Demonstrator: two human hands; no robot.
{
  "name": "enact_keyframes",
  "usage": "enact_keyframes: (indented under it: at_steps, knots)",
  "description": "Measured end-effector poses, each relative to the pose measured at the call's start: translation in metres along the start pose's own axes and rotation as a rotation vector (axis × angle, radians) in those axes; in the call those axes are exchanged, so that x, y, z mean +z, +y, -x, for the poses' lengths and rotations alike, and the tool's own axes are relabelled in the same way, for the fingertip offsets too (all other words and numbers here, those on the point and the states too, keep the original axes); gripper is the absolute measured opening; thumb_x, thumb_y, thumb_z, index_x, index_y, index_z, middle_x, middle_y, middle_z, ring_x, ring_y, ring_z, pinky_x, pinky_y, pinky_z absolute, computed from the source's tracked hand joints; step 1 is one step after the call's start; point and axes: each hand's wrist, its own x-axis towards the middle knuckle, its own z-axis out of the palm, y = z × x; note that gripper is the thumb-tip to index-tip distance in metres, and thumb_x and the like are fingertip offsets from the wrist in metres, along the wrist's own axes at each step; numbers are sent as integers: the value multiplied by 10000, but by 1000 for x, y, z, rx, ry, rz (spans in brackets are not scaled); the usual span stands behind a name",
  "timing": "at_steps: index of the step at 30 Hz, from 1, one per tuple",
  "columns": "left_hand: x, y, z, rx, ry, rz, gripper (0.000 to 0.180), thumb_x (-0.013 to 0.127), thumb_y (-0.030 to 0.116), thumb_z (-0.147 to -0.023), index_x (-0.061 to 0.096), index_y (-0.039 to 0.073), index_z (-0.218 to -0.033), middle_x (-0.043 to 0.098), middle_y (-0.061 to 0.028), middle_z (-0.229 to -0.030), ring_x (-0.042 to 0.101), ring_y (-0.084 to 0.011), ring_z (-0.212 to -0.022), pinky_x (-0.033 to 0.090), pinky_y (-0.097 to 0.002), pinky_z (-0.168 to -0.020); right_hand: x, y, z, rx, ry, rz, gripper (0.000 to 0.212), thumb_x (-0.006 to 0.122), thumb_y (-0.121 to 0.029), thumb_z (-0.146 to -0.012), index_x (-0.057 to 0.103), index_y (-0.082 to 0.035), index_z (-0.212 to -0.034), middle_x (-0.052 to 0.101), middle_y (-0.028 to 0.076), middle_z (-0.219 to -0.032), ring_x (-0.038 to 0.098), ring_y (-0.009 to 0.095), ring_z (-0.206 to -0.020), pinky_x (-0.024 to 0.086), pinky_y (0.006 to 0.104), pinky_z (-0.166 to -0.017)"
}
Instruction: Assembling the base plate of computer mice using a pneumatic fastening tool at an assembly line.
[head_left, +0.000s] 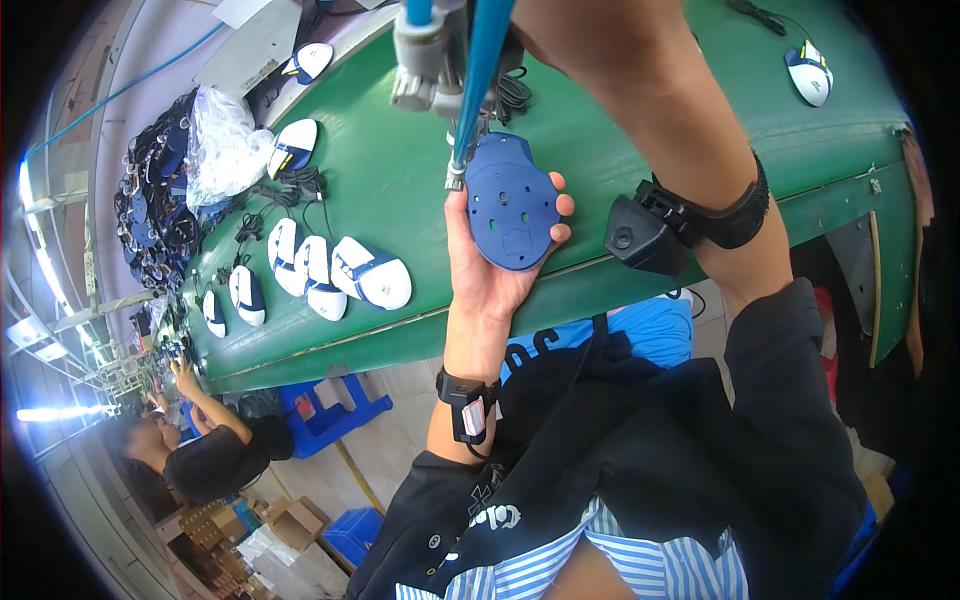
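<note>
My left hand (488, 288) is closed around a computer mouse (512, 215), its dark blue underside facing up with small holes in it. The fingertips wrap its right edge and the thumb lies along its left. Just beside the mouse's upper left hangs a grey and metal tool (430, 60) with blue hoses; its lower end is close to the mouse, and I cannot tell whether they touch. My right forearm reaches past the top edge of the picture, so that hand is out of sight. A coiled black cable (512, 95) lies behind the mouse.
Several white and blue mice (372, 275) lie with cables on the green bench (400, 170), left of my hand. Another mouse (810, 80) is at the far right. A clear plastic bag (220, 145) rests against a pile of dark parts (150, 200). Another person (220, 450) works farther left.
</note>
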Motion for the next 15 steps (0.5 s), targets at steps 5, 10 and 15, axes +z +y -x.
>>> enact_keyframes:
  at_steps: [5, 10, 15]
  knots:
    - [0, 1, 2, 17, 27, -77, 686, 454, 610, -996, 443, 70, -1419, 577, -257, -1233, 627, -370, -1005, 582, -404, -691, 9, 5, -2, -3, -7, 57, 128, 490, -58, -990, 514, -67, -865, 503, 5, -687, 503, 126, -601, 406, 239, -563]
    - [-3, 4, -1, 37, -10, -46, 652, 392, 592, -1025, 459, 66, -1404, 562, -248, -1262, 612, -374, -1049, 584, -426, -770, -6, -24, 5, -30, 20, 79, 124, 493, -51, -988, 519, -64, -867, 507, 7, -687, 508, 129, -597, 410, 243, -557]
    - [-4, 3, 1, 22, -47, -73, 627, 377, 559, -1043, 485, 47, -1388, 558, -248, -1286, 608, -393, -1100, 591, -465, -871, -9, -53, 7, -85, 44, 107, 121, 496, -43, -986, 524, -61, -870, 511, 9, -687, 513, 133, -592, 414, 247, -552]
